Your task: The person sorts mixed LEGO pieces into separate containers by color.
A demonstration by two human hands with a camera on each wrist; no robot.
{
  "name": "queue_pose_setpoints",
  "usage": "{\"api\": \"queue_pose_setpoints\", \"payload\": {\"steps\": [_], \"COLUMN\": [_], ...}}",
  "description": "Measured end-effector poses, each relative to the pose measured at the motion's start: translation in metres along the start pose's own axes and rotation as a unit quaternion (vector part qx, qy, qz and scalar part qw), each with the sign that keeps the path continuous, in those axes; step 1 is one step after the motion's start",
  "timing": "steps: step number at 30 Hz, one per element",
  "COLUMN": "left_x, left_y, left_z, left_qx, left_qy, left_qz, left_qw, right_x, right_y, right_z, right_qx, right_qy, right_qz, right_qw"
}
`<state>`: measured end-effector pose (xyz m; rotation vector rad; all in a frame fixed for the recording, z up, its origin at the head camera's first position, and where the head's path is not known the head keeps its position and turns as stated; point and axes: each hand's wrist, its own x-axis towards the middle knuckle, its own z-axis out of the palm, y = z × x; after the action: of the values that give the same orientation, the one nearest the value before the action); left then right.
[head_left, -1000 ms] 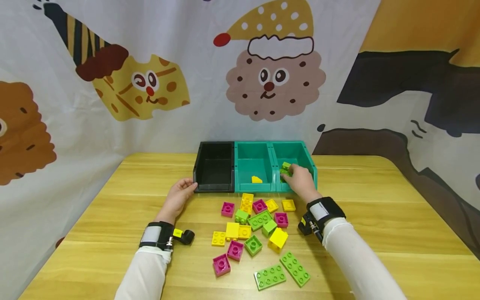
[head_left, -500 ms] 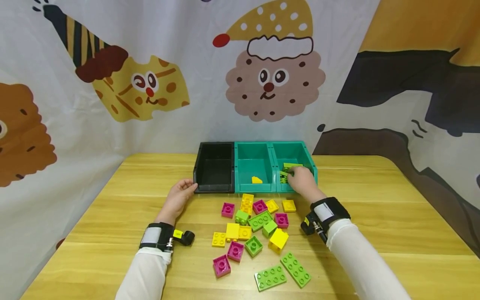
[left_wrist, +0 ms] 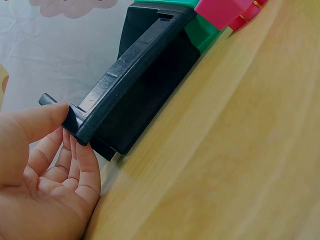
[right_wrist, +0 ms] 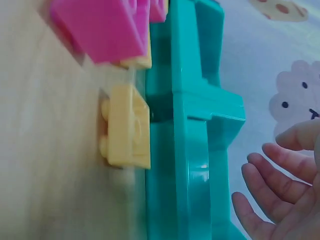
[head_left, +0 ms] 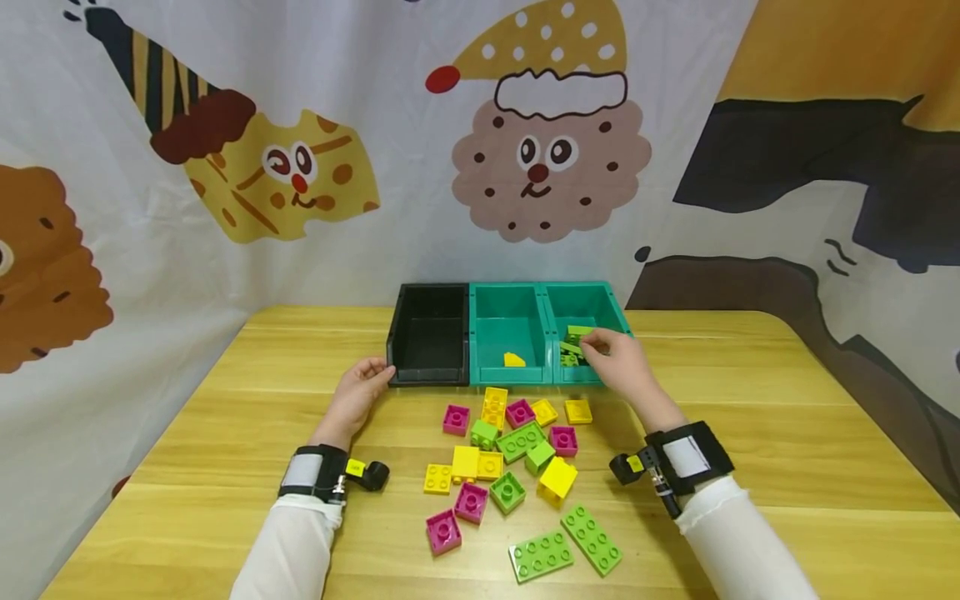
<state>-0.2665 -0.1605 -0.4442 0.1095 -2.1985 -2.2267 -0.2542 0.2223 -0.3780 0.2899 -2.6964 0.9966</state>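
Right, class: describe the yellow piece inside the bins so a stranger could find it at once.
Three bins stand in a row at the table's far edge. In the middle teal bin lies one yellow piece, near its front wall. It is the only thing there; the right bin holds green bricks.

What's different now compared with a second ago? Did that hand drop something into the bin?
The right hand has let go of the green bricks, which now lie in the right teal bin, and has drawn back over the bin's front edge with its fingers relaxed and empty. The left hand stays against the black bin. The loose bricks on the table have not moved.
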Motion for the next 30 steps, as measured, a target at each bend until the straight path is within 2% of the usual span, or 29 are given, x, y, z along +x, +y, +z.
{"api": "queue_pose_setpoints", "payload": {"steps": [9, 16, 22, 27, 30], "left_x": [-0.002, 0.000, 0.001, 0.001, 0.001], "left_y": [0.004, 0.000, -0.002, -0.002, -0.001], "left_z": [0.002, 0.000, -0.001, 0.000, 0.000], "left_qx": [-0.003, -0.001, -0.001, 0.001, 0.001], "left_qy": [-0.001, 0.004, 0.003, 0.005, 0.005], "left_qz": [-0.005, -0.004, -0.001, 0.001, -0.001], "left_qw": [1.0000, 1.0000, 1.0000, 1.0000, 1.0000], "right_x": [-0.029, -0.037, -0.041, -0.043, -0.044], "right_y": [0.004, 0.010, 0.012, 0.013, 0.013], "right_z": [0.003, 0.005, 0.006, 0.010, 0.011], "right_qx": [0.026, 0.030, -0.009, -0.052, -0.061], "right_qy": [-0.036, -0.064, -0.111, -0.159, -0.180], "right_qz": [-0.009, -0.012, -0.057, -0.103, -0.116], "right_qw": [0.999, 0.997, 0.992, 0.980, 0.975]}}
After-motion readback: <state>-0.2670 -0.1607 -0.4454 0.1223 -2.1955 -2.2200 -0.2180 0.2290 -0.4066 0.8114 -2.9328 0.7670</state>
